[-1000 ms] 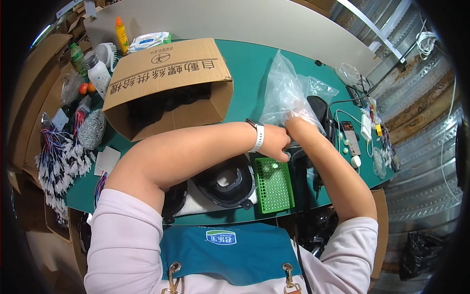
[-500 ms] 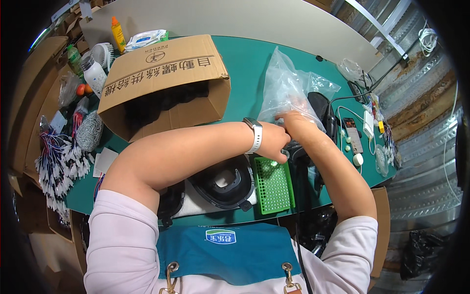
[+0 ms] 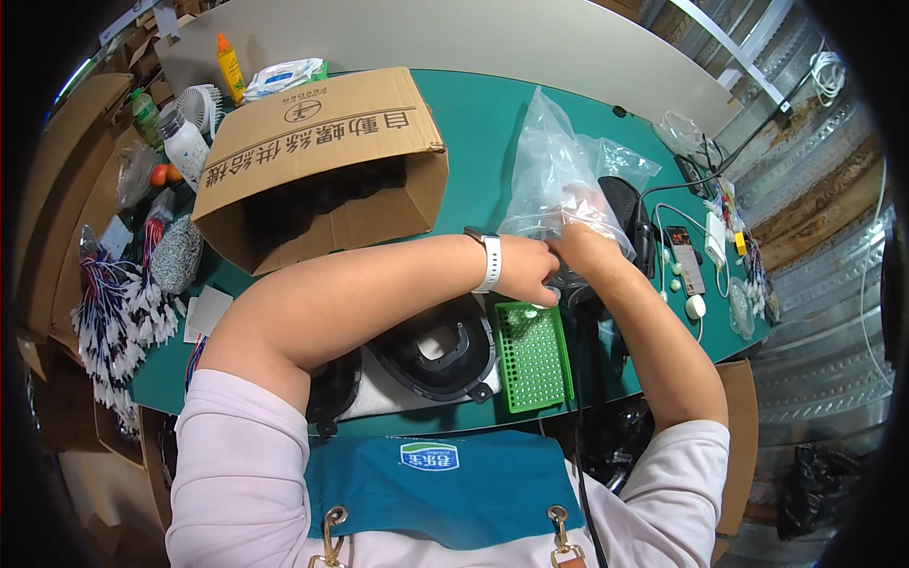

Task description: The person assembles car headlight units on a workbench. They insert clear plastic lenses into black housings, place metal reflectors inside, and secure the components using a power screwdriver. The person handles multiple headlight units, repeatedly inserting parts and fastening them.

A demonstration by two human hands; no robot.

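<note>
My right hand (image 3: 589, 248) reaches into the mouth of a clear plastic bag (image 3: 544, 161); its fingers show only dimly through the plastic. Close against it, my left hand (image 3: 526, 271), with a white-strapped watch on the wrist, has its fingers curled at the near lip of the bag. A small shiny, clear piece shows by the left thumb, too small to make out. Just below the hands lies a green perforated tray (image 3: 535, 364) with rows of small pale pieces. To its left, a black rounded housing (image 3: 431, 355) rests on a white cloth, partly under my left forearm.
An open cardboard box (image 3: 322, 142) with black things inside stands at the back left. Bundles of wires with white connectors (image 3: 118, 322) hang at the left edge. On the right are a black handheld tool (image 3: 630, 213), a phone (image 3: 684, 260) and cables.
My right hand has pushed slightly deeper into the bag. The left hand stays by the bag's lip with little movement. The whole view has shifted slightly.
</note>
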